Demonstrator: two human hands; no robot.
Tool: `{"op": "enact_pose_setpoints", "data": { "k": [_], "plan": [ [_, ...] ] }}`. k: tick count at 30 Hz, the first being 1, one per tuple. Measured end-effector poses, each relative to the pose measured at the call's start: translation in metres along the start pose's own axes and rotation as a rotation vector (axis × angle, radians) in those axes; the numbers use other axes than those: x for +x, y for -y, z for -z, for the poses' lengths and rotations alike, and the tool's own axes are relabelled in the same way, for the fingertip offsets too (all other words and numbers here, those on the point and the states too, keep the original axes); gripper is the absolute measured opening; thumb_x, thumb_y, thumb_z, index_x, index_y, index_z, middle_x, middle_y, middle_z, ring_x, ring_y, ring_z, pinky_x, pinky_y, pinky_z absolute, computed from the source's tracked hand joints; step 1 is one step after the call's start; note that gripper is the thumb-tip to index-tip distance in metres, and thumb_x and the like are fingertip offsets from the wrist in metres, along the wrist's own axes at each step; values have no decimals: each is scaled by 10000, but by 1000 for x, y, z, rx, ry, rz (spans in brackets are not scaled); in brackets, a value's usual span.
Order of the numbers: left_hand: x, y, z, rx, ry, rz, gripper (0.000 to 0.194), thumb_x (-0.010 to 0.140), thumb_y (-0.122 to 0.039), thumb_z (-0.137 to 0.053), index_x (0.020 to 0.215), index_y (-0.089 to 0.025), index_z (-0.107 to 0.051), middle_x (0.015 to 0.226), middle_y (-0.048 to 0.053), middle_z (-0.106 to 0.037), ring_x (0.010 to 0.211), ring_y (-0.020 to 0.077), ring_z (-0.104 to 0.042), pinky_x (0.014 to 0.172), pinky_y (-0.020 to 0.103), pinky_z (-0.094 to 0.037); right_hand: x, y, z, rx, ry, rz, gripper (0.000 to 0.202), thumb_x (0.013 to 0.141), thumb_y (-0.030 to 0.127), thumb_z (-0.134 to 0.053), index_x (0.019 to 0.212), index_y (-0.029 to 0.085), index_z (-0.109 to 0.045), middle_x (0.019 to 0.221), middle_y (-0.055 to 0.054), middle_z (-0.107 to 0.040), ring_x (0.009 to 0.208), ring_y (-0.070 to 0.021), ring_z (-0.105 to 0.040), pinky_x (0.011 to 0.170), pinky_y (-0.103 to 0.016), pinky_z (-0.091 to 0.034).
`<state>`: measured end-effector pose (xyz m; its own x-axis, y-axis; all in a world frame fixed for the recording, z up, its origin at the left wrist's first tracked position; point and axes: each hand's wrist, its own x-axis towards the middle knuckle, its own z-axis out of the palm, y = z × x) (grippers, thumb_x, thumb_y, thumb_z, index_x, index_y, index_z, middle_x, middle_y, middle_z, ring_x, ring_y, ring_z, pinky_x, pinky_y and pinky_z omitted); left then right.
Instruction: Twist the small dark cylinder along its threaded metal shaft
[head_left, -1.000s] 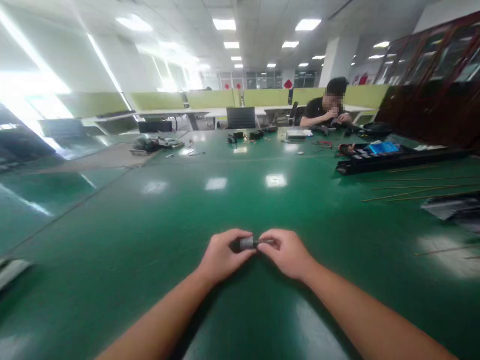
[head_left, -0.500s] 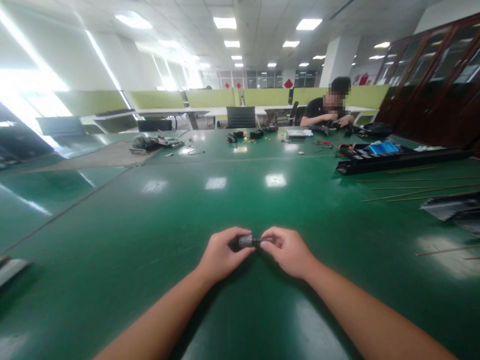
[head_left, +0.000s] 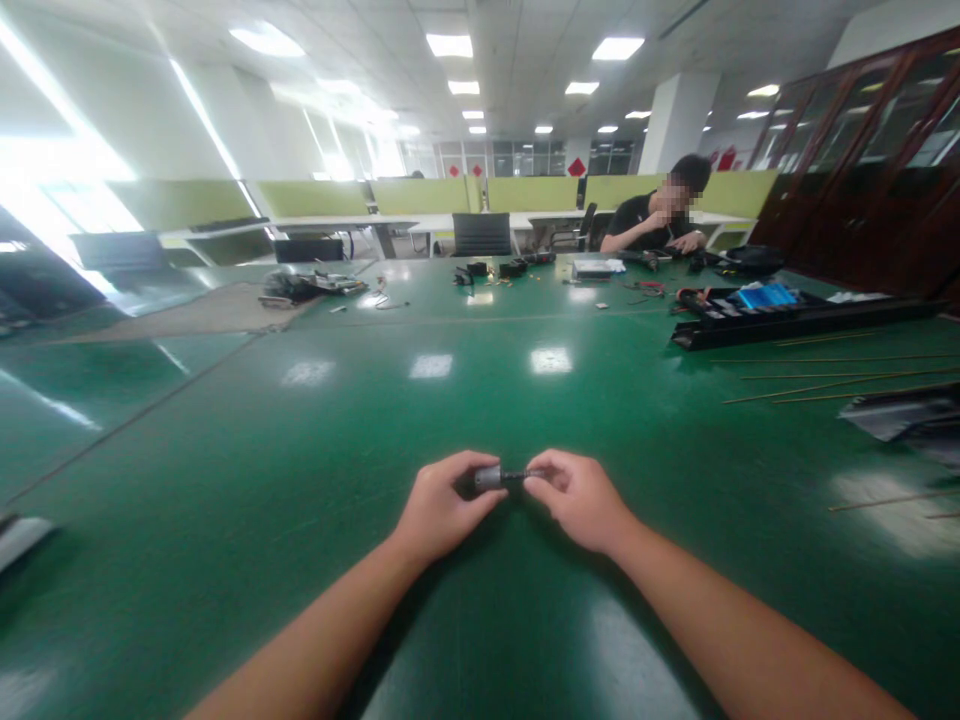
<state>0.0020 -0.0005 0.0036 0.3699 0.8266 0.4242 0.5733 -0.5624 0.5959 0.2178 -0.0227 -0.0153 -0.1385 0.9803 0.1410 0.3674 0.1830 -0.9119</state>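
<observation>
Head view, my left hand [head_left: 444,508] pinching a grey cylinder [head_left: 487,478], right hand [head_left: 579,502] its dark shaft [head_left: 514,476], green tabletop [head_left: 517,600] beneath my grip.

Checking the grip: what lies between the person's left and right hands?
In the head view, a grey cylinder, held by the left hand, and a thin dark shaft that runs from it to the right hand.

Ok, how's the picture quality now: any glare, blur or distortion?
Head view: window blown out white; ceiling lights glare off the green tabletop. Also head view: cabinet leans, apparently wide-angle distortion; gray cylinder in the left hand and dark rod in the right hand look soft, fine detail unreadable.
</observation>
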Motion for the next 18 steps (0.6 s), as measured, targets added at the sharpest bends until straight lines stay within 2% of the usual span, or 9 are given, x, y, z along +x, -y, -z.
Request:
{"op": "enact_pose_setpoints", "data": {
  "k": [18],
  "plan": [
    [0, 2, 1, -3, -14, 7, 263, 750, -276, -762, 999, -210, -707, 939, 36, -750, 845, 199, -704, 803, 314, -554, 1, -2, 3, 9, -26, -11, 164, 846, 313, -614, 925, 189, -686, 699, 3, -654, 520, -114, -552, 481, -209, -391]
  ]
}}
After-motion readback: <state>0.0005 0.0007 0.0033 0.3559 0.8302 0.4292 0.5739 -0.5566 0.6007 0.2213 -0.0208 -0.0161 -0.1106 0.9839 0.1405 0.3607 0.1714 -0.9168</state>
